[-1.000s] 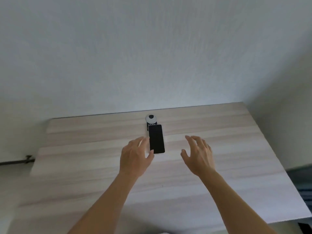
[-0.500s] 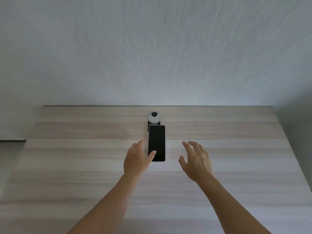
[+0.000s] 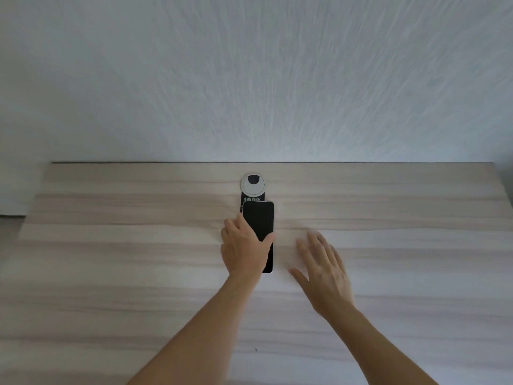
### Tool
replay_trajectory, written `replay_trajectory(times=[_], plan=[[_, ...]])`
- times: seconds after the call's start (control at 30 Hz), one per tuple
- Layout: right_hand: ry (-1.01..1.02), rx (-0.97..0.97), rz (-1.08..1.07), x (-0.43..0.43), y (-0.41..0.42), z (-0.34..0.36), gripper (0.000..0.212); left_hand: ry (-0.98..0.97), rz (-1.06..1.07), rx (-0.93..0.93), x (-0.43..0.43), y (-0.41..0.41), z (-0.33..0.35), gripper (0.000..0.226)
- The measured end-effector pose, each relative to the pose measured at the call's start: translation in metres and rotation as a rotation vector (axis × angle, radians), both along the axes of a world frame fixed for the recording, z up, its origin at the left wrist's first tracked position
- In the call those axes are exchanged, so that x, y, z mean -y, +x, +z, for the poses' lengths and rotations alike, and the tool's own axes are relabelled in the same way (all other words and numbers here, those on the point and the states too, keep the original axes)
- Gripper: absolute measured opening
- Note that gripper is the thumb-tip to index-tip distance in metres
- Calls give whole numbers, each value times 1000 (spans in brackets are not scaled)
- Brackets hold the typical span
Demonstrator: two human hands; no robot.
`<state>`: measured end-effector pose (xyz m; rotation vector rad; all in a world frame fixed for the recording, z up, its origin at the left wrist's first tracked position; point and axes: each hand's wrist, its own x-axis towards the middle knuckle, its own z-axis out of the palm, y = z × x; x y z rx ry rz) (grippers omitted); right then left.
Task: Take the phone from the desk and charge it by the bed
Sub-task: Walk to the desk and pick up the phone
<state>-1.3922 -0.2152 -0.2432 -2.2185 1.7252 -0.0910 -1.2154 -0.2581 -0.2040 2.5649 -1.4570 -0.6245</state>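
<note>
A black phone (image 3: 259, 219) lies screen up near the middle of the light wooden desk (image 3: 111, 259). My left hand (image 3: 243, 250) covers its left side, fingers along the left edge and the thumb across the screen toward the right edge. The phone's lower left part is hidden under that hand. My right hand (image 3: 323, 269) hovers flat over the desk to the right of the phone, fingers spread, holding nothing. Whether the phone has left the desk surface I cannot tell.
A round white cable grommet (image 3: 252, 185) with a dark hole sits in the desk just behind the phone. A black card with white print (image 3: 251, 199) pokes out from under the phone's far end. A white textured wall (image 3: 249, 79) rises behind the desk.
My left hand has slid further onto the phone and its thumb and fingers have closed on the edges. My right hand has lowered and flattened over the desk. The view has moved closer.
</note>
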Motion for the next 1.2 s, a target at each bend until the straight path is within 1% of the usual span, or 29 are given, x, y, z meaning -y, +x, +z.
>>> replay_trajectory(times=[0.07, 0.2, 0.27, 0.33, 0.4, 0.57, 0.63, 0.73, 0.8, 0.87, 0.93, 1.03, 1.13, 1.2], plan=[[-5, 3, 5, -1, -1, -2, 61, 32, 35, -29, 4, -3, 2, 83], [-8, 9, 8, -2, 0, -5, 61, 96, 130, -144, 14, -3, 4, 94], [-3, 7, 9, -3, 0, -6, 59, 107, 155, -201, 20, -1, 5, 95], [6, -3, 8, -3, -1, -6, 59, 78, 142, -271, 22, -3, 4, 93], [15, -10, 6, -3, -2, -6, 62, 24, 116, -331, 21, -5, 1, 85], [37, -1, 2, 1, -2, -1, 64, -68, 156, -443, 15, -2, 4, 54], [112, 20, 21, 5, -2, 10, 67, -104, 139, -494, 9, -1, 10, 45], [222, 56, 27, 11, -7, 34, 69, -143, 142, -597, -5, 0, 21, 38], [279, 138, -28, 8, -9, 56, 68, -155, 160, -663, -17, -1, 32, 35], [284, 277, -103, -1, -11, 77, 64, -174, 213, -766, -30, -3, 48, 33], [273, 433, -196, -13, -10, 98, 57, -194, 260, -885, -43, -8, 68, 33], [328, 622, -330, -31, -5, 127, 44, -207, 317, -1046, -62, -16, 99, 33], [367, 738, -365, -54, 3, 149, 30, -205, 342, -1144, -81, -20, 126, 30], [361, 789, -360, -70, 9, 160, 27, -211, 336, -1170, -95, -21, 139, 30]])
